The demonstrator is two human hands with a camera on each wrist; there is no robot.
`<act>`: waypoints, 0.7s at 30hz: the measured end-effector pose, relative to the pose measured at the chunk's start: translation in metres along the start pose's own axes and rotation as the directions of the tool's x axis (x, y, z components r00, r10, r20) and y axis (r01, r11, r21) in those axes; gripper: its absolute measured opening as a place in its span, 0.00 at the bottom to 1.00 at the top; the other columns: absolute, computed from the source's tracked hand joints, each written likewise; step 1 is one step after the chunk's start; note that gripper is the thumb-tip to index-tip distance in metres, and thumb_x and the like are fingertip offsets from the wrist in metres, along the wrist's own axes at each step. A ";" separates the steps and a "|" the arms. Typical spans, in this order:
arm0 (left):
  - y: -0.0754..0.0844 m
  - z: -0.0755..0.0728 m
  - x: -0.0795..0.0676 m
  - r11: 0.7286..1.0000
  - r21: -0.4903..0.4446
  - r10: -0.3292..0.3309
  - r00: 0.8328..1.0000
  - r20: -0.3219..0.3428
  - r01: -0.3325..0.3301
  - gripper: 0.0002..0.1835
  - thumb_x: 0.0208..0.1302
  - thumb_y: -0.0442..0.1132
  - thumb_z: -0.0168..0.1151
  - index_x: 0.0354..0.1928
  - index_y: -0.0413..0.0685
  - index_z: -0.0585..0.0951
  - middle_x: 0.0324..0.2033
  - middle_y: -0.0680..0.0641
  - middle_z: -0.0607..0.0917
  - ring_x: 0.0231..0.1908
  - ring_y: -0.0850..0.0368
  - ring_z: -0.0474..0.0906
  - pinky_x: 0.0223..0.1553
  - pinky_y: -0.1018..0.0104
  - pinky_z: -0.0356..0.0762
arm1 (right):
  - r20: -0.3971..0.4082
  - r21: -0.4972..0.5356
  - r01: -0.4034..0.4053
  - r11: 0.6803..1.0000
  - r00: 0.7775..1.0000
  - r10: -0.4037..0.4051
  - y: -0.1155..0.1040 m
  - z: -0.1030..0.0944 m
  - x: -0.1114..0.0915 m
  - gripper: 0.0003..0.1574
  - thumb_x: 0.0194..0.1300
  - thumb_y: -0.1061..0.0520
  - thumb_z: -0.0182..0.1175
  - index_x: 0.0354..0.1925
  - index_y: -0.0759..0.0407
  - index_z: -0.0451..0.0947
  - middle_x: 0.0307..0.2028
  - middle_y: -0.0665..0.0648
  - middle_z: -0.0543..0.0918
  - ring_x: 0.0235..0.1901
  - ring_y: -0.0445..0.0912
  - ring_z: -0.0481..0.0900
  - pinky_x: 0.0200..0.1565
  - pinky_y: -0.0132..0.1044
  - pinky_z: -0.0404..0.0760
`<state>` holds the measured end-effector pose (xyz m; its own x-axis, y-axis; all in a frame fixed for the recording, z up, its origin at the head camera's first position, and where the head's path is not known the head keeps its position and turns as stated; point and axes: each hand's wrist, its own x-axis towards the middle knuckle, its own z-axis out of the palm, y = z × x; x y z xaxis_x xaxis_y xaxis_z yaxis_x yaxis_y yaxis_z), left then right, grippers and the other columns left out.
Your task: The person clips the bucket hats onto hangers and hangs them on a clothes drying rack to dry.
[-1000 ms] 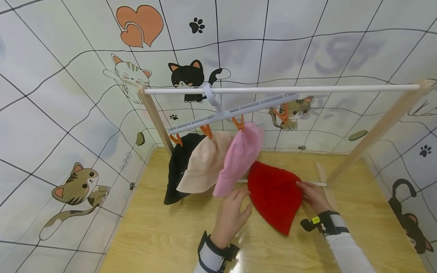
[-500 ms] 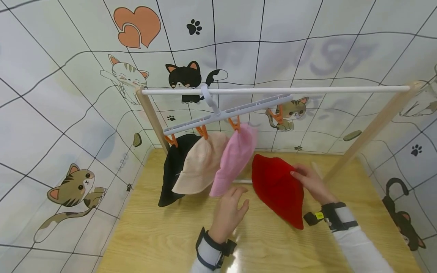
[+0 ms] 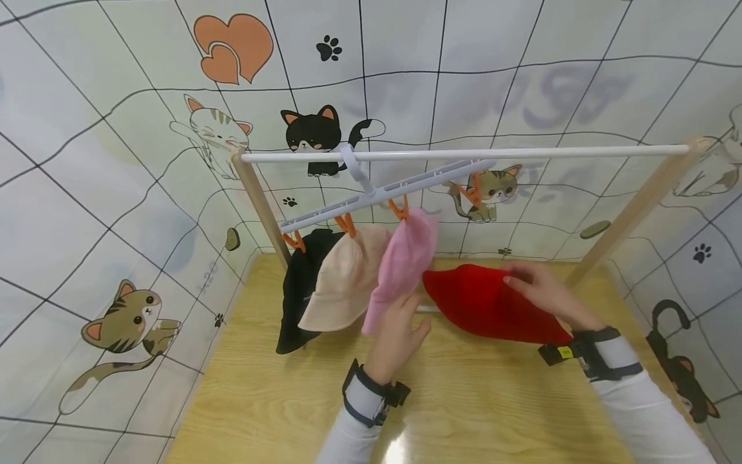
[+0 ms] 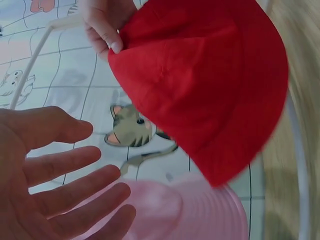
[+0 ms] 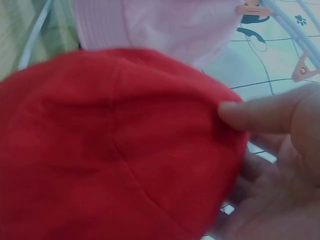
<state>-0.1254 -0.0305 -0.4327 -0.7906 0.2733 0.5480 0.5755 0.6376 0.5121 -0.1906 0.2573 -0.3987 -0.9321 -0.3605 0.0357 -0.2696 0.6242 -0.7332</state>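
Observation:
My right hand pinches the crown of a red bucket hat between thumb and fingers; the right wrist view shows the thumb on the red cloth. The hat is held above the table with its brim toward the lower right. My left hand is beside the lower edge of a pink bucket hat, its fingers spread and holding nothing in the left wrist view. Left of the pink hat, a cream bucket hat and a black bucket hat hang from orange clips on a pale hanger.
A white rod between wooden posts carries the hanger by its hook. An orange clip near the hanger's right end holds nothing. A white lower bar runs behind the hats, above the wooden table.
My right hand has raised the red hat and turned it, so its brim swings from below toward the right. The left hand has shifted slightly up, nearer the pink hat.

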 end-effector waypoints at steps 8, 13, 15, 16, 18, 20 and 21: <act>0.022 0.012 0.032 0.999 0.011 -0.054 0.985 0.163 0.053 0.23 0.60 0.38 0.67 0.57 0.41 0.77 0.51 0.45 0.81 0.49 0.54 0.78 0.51 0.68 0.74 | 0.106 -0.057 0.138 0.989 0.986 -0.132 -0.008 -0.003 0.005 0.09 0.65 0.67 0.59 0.43 0.58 0.80 0.37 0.52 0.83 0.37 0.48 0.78 0.41 0.39 0.79; 0.032 0.024 0.043 0.996 0.063 -0.074 0.966 0.247 0.060 0.25 0.60 0.42 0.68 0.58 0.44 0.76 0.52 0.46 0.80 0.50 0.55 0.77 0.52 0.67 0.73 | 0.144 -0.075 0.201 0.977 0.972 -0.189 -0.016 0.005 0.009 0.10 0.63 0.67 0.61 0.41 0.56 0.81 0.36 0.49 0.83 0.36 0.46 0.78 0.41 0.43 0.80; 0.034 0.030 0.045 0.995 0.077 -0.074 0.963 0.258 0.055 0.24 0.60 0.42 0.68 0.57 0.44 0.77 0.50 0.46 0.81 0.48 0.55 0.78 0.50 0.68 0.73 | 0.143 -0.091 0.223 0.971 0.967 -0.209 -0.018 0.010 0.011 0.11 0.62 0.69 0.61 0.41 0.57 0.81 0.37 0.49 0.83 0.36 0.46 0.77 0.41 0.43 0.80; 0.034 0.032 0.046 0.995 0.084 -0.076 0.962 0.261 0.056 0.23 0.60 0.42 0.68 0.56 0.44 0.78 0.49 0.46 0.82 0.46 0.56 0.78 0.49 0.69 0.74 | 0.141 -0.098 0.227 0.969 0.967 -0.213 -0.020 0.012 0.011 0.11 0.62 0.69 0.61 0.41 0.56 0.81 0.37 0.49 0.83 0.36 0.46 0.77 0.41 0.43 0.80; 0.033 0.035 0.046 0.993 0.092 -0.091 0.960 0.264 0.069 0.21 0.60 0.42 0.68 0.54 0.44 0.78 0.46 0.48 0.83 0.42 0.58 0.79 0.44 0.72 0.75 | 0.139 -0.107 0.232 0.967 0.966 -0.217 -0.023 0.015 0.013 0.11 0.62 0.68 0.62 0.41 0.57 0.81 0.38 0.50 0.83 0.36 0.45 0.77 0.41 0.43 0.79; 0.033 0.037 0.047 0.991 0.109 -0.105 0.961 0.256 0.079 0.18 0.60 0.42 0.68 0.50 0.45 0.80 0.40 0.50 0.84 0.37 0.60 0.78 0.38 0.75 0.74 | 0.133 -0.110 0.243 0.964 0.964 -0.228 -0.026 0.018 0.014 0.11 0.62 0.69 0.62 0.41 0.57 0.81 0.38 0.50 0.83 0.35 0.45 0.77 0.41 0.42 0.79; 0.033 0.037 0.048 0.989 0.119 -0.116 0.962 0.249 0.088 0.16 0.59 0.42 0.68 0.49 0.45 0.80 0.37 0.51 0.84 0.34 0.62 0.77 0.35 0.76 0.73 | 0.130 -0.107 0.246 0.963 0.964 -0.232 -0.028 0.020 0.014 0.11 0.61 0.69 0.62 0.42 0.57 0.81 0.38 0.50 0.83 0.35 0.45 0.77 0.41 0.42 0.79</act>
<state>-0.1520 0.0304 -0.4146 -0.8789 0.3685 0.3030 0.4745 0.7401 0.4765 -0.1916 0.2213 -0.3913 -0.8048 -0.5820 0.1164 -0.5148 0.5870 -0.6248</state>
